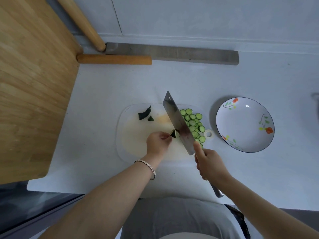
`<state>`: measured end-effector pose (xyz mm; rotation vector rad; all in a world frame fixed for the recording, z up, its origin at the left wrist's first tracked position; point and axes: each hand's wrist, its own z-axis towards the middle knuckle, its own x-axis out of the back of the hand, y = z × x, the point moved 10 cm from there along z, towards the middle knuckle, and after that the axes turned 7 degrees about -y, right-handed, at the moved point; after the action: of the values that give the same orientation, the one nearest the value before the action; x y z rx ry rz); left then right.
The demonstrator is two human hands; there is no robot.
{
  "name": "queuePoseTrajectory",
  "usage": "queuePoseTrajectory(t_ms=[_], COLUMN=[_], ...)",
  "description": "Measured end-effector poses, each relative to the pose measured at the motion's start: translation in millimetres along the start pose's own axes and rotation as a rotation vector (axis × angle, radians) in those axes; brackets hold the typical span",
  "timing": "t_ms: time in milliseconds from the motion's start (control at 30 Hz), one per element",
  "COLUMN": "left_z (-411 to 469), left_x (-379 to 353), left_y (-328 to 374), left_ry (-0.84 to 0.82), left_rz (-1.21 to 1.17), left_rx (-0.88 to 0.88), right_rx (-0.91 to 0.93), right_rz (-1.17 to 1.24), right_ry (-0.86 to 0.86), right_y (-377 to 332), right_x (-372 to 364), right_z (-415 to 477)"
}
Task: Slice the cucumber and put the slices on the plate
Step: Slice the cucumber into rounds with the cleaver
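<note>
On a pale cutting board (136,135), my left hand (158,144) pinches a small dark green cucumber end piece (173,134) against the blade. My right hand (209,163) grips the handle of a cleaver (177,122), index finger stretched along the blade's back. The blade stands edge down beside the end piece. Several round cucumber slices (193,124) lie in a row on the board to the right of the blade. A white plate (245,125) with a flower pattern sits to the right of the board and holds nothing.
Two dark cucumber scraps (145,114) lie at the board's far left. A wooden table top (34,83) and its legs (114,59) stand on the left. A grey strip (189,55) runs along the wall behind. The white surface's front edge is close to my body.
</note>
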<state>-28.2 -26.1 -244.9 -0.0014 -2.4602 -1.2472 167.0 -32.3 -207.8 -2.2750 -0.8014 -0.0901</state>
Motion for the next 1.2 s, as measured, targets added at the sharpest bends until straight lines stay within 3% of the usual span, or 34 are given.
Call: queuePoseTrajectory(t_ms=[367,833,1200], left_z=[10.2,15.6,19.2], left_x=[-8.1,-9.8,-10.7], left_y=[22.7,21.4,17.3], left_ry=[-0.064,-0.029,-0.036], left_rz=[0.151,0.121,0.132], left_rx=[-0.103,-0.048,-0.055], right_rx=[-0.046,-0.069,-0.067], right_rz=[0.038,0.167,0.056], right_ry=[-0.006,-0.002,-0.042], right_y=[-5.8,-11.4,-15.7], right_x=[-2.3,9.3,4.9], right_z=[7.5,-0.3,-3.5])
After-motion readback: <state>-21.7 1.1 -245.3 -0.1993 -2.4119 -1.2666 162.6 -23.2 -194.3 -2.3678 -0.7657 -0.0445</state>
